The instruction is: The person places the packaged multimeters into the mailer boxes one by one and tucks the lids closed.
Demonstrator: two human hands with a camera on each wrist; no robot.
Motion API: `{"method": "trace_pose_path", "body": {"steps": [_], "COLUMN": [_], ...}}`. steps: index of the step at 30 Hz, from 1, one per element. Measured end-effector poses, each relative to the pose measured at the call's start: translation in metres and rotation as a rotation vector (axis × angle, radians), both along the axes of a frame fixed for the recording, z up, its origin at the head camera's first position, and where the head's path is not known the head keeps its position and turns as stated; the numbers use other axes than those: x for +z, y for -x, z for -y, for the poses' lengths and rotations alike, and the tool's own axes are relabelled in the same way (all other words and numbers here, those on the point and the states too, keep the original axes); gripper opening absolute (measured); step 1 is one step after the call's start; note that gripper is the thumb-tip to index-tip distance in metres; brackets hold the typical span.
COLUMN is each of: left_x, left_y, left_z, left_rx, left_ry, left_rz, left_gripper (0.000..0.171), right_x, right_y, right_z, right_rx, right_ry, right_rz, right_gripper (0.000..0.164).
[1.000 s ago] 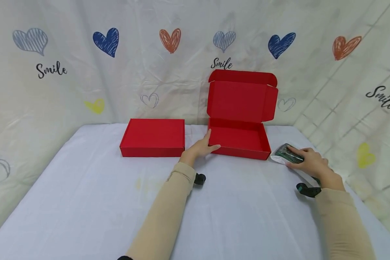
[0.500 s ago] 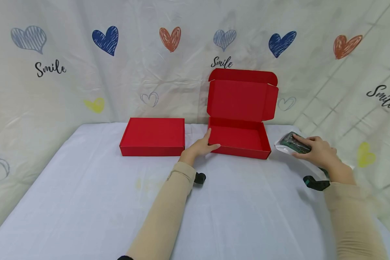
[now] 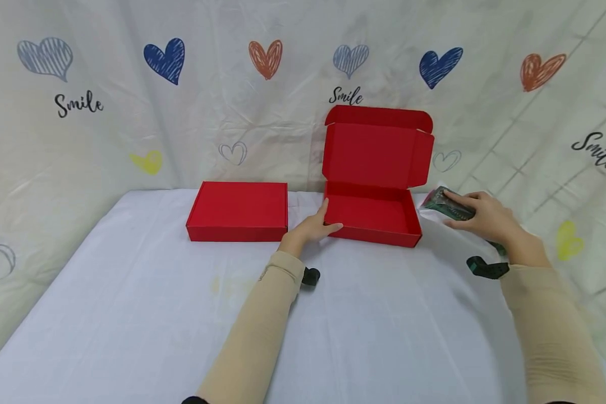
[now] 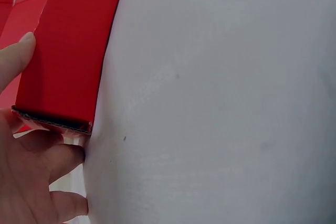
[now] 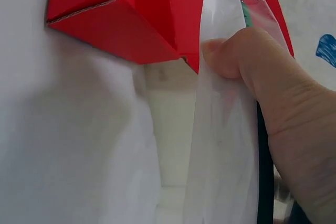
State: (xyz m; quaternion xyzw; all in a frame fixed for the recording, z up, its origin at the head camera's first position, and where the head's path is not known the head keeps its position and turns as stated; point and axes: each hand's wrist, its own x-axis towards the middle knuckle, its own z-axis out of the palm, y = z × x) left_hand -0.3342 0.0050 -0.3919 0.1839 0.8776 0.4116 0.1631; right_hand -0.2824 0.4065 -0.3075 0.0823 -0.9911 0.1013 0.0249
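Note:
The lidded red cardboard box stands with its lid raised at the back of the table, and its inside is bare. My left hand grips its front left corner. In the left wrist view, the thumb lies at the top of the box wall and the fingers bend beside the corner. Off the box's right side, my right hand holds a flat plastic packet, dark green and black on top with white below. In the right wrist view, the thumb presses the packet's whitish side; most other fingers are hidden.
A second red box, closed, lies left of the open one. White cloth covers the table. A white curtain with hearts and "Smile" prints hangs right behind the boxes.
The right hand has lifted the packet from the table, first up and to the right, then back left toward the open box's right side. The left hand stays at the box corner.

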Motion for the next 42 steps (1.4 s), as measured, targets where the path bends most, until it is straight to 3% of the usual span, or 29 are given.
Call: {"method": "trace_pose_path", "body": {"steps": [21, 33, 42], "left_x": [0.002, -0.003, 0.0], "left_y": [0.0, -0.002, 0.0], "left_z": [0.0, 0.001, 0.0], "left_rx": [0.007, 0.004, 0.008], "left_ry": [0.002, 0.004, 0.001], "left_rz": [-0.004, 0.014, 0.007], "left_gripper": [0.093, 0.093, 0.096], "right_x": [0.014, 0.002, 0.003], "right_y": [0.035, 0.049, 0.062], "right_z": [0.065, 0.095, 0.119], "right_rx": [0.097, 0.174, 0.202], "right_ry": [0.024, 0.046, 0.039], "right_rz": [0.018, 0.051, 0.066], "right_gripper": [0.082, 0.083, 0.084]}}
